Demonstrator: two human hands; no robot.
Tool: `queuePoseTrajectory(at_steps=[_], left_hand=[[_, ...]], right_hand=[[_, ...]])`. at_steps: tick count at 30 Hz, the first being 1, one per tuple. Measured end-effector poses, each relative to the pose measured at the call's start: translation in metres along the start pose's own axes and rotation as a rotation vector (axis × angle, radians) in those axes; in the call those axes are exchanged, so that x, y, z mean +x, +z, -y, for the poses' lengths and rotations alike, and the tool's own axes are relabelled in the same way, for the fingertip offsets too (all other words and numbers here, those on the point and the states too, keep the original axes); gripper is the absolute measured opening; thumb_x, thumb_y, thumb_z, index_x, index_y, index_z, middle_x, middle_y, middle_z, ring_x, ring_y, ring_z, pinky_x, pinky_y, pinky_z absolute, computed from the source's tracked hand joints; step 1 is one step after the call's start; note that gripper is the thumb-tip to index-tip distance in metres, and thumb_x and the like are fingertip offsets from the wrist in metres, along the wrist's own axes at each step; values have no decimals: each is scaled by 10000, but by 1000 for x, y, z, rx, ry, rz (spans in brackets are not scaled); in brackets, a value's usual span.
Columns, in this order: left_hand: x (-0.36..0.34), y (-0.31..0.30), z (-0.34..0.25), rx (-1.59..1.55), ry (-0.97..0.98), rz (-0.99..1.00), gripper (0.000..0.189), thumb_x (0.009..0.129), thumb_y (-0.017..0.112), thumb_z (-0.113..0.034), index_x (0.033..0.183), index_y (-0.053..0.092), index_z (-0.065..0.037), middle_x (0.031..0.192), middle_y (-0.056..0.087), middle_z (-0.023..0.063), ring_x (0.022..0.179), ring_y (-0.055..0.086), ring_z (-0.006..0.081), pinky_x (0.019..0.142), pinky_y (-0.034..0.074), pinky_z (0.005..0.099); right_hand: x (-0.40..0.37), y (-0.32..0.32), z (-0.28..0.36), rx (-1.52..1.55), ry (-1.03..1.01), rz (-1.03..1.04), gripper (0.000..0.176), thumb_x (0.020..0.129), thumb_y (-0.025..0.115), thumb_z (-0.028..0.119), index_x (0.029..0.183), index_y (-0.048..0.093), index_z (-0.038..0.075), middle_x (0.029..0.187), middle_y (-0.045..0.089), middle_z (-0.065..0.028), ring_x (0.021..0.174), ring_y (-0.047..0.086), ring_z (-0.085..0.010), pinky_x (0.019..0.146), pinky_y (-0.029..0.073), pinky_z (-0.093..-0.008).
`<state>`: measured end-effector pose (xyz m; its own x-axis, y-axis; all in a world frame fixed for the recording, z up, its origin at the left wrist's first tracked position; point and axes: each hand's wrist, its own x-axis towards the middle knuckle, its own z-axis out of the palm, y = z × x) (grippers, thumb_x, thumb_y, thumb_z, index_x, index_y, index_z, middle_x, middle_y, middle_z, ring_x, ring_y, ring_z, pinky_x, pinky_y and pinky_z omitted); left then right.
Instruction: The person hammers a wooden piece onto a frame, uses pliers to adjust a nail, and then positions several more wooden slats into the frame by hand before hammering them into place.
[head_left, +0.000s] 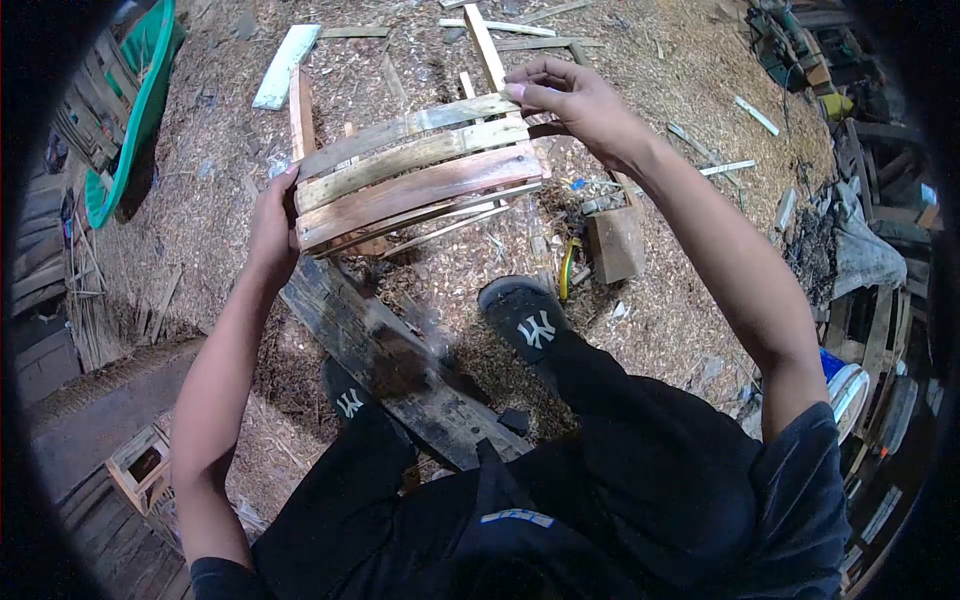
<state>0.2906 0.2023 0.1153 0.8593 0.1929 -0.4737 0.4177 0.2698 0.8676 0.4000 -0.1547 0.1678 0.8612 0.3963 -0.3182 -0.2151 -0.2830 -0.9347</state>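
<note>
A small slatted wooden frame (430, 183) with legs pointing away from me is held up in front of me, over the shavings-covered ground. Several thin slats run across it from side to side. My left hand (272, 222) is closed round its left end, the thumb by the slat ends and the other fingers mostly hidden. At the far right corner my right hand (575, 103) bends its thumb and fingers round the slat end, where a leg joins. Below the frame a dark, worn plank (400, 370) lies between my feet.
Wood shavings (690, 330) and loose sticks cover the ground. Right of my foot stand a wooden block (615, 245) and a yellow-green strip-like object (567, 268). A green tub (135, 125) stands at left, near a small wooden frame (140, 468). Scrap wood lines the right side.
</note>
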Motion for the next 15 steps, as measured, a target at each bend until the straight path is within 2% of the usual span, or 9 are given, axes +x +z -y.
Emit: queuePoseTrajectory(at_steps=[2, 5, 6, 11, 13, 15], left_hand=[[2, 0, 0, -9, -36, 5, 509, 1052, 451, -406, 1266, 588, 35, 1120, 695, 121, 1012, 671, 190, 936, 515, 337], [-6, 6, -4, -22, -21, 26, 596, 1048, 412, -490, 1289, 588, 26, 1123, 699, 103, 999, 666, 165, 938, 506, 319], [-6, 2, -3, -19, -20, 26, 596, 1048, 412, -490, 1289, 588, 26, 1123, 699, 103, 999, 666, 165, 938, 506, 319], [3, -40, 11, 188, 18, -67, 721, 1032, 352, -613, 1401, 533, -21, 1101, 697, 34, 916, 629, 94, 790, 455, 216], [-1, -51, 13, 231, 5, -65, 718, 1031, 340, -622, 1426, 521, -51, 1079, 692, 20, 897, 619, 94, 782, 444, 224], [-4, -55, 17, 271, -5, -64, 716, 1030, 328, -631, 1450, 508, -80, 1058, 687, 7, 878, 608, 94, 773, 434, 232]], right_hand=[[4, -6, -6, -23, -102, -34, 332, 982, 672, 305, 1223, 643, 77, 1135, 664, -64, 967, 660, -152, 886, 561, -324], [2, -26, 0, 85, -66, -149, 336, 1024, 605, 308, 1262, 621, 71, 1165, 658, -81, 953, 672, -163, 881, 579, -335], [4, -37, -6, 144, -131, -220, 369, 1006, 632, 318, 1220, 649, 17, 1113, 683, -115, 917, 692, -186, 817, 598, -348], [11, -95, -62, 106, -62, -389, 306, 1027, 597, 268, 1170, 669, 7, 1004, 713, -81, 841, 680, -158, 725, 587, -322], [10, -106, -84, -101, 46, -424, 271, 1032, 583, 233, 1143, 682, 6, 1023, 719, -78, 824, 675, -149, 713, 574, -312], [13, -110, -102, -220, 47, -424, 281, 1013, 608, 224, 1166, 712, 14, 923, 731, -69, 798, 672, -120, 709, 561, -279]])
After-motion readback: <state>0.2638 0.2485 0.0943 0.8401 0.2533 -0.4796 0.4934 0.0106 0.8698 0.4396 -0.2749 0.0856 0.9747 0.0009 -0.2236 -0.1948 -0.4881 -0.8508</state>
